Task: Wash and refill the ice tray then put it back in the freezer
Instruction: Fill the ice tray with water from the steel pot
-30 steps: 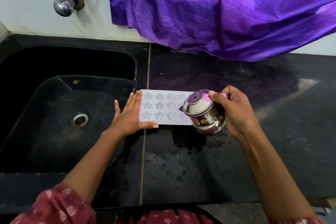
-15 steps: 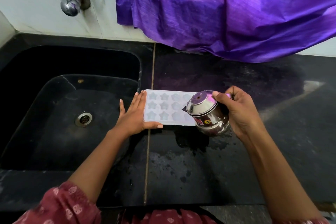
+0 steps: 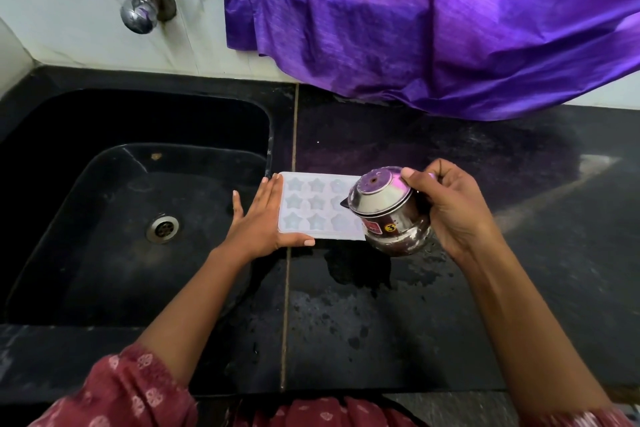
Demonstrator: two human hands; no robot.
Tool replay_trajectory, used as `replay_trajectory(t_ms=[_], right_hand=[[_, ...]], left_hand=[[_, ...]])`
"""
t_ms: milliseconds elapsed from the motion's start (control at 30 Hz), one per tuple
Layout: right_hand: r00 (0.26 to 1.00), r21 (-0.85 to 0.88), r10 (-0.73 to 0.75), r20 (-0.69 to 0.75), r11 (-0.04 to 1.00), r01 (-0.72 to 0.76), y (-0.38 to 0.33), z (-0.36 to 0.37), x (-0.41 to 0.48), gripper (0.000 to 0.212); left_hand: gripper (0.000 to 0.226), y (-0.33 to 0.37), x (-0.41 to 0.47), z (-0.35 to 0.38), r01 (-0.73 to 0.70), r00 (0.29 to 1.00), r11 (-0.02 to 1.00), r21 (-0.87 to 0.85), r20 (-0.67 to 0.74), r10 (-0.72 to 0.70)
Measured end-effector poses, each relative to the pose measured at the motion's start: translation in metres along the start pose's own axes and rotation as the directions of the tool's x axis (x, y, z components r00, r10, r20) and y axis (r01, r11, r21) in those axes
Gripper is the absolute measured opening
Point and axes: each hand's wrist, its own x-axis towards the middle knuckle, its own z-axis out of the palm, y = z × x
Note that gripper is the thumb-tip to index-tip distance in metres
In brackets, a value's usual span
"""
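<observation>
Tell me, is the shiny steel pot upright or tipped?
Tipped. The shiny steel pot, gripped by the right hand, leans with its spout over the white star-shaped ice tray.

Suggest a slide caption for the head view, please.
Left hand braces a star-mould ice tray on the counter beside the sink while the right hand tilts a lidded steel pot over it.

The ice tray (image 3: 317, 210) lies on the bench (image 3: 363, 322), just right of the sink (image 3: 104, 236). A pot (image 3: 391, 218) is held above its right end, with a cloth (image 3: 433, 28) behind.
</observation>
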Motion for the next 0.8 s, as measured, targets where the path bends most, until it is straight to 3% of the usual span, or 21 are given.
replay_trajectory(t_ms=[800], right_hand=[[0.999, -0.104, 0.008, 0.039, 0.995, -0.004, 0.004, 0.017, 0.005, 0.038]], left_hand=[[0.129, -0.002, 0.001, 0.003, 0.002, 1.0, 1.0, 0.018, -0.003, -0.002]])
